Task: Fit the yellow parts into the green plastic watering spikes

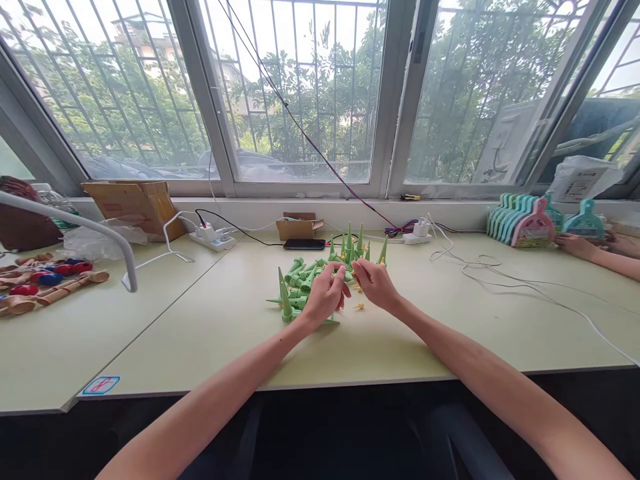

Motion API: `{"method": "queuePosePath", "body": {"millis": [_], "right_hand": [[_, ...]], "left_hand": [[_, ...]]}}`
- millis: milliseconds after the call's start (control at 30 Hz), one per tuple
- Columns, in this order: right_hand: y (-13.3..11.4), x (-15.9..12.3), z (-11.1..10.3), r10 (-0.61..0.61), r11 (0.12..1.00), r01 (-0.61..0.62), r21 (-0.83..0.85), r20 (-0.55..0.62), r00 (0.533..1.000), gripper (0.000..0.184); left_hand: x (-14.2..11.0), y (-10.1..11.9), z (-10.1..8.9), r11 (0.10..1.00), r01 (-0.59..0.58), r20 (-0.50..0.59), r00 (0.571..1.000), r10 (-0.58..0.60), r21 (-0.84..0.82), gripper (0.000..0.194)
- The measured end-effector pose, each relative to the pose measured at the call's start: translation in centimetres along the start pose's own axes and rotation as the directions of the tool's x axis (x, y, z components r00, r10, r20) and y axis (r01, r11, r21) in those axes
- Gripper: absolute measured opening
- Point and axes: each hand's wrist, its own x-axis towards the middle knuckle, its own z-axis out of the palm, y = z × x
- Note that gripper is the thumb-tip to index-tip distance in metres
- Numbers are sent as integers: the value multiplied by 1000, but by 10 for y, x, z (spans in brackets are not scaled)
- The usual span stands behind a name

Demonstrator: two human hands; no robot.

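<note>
A heap of green cone-shaped plastic spikes (305, 280) lies on the pale green table (400, 333), some lying flat, others standing point up (350, 247). My left hand (325, 297) is curled closed over the heap and seems to grip one green spike. My right hand (375, 283) is pinched closed beside it, fingertips touching the left hand's; what it holds is too small to name. Small yellow pieces (359, 307) lie on the table just under my hands.
A black phone (304, 245), a small cardboard box (299, 227) and power strips with cables (213, 237) sit near the window. Wooden toys (45, 280) lie far left beside a white lamp arm (75, 227). Another person's hand (580, 245) rests near coloured packages (525, 223).
</note>
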Motion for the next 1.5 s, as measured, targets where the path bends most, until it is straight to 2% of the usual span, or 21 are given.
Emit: {"method": "queuePosePath", "body": {"millis": [1500], "right_hand": [[4,0,1,-6,1000,6,19,7,1000,40]], "left_hand": [[0,2,-2,1000,-6,10,1000,6,30,40]]}}
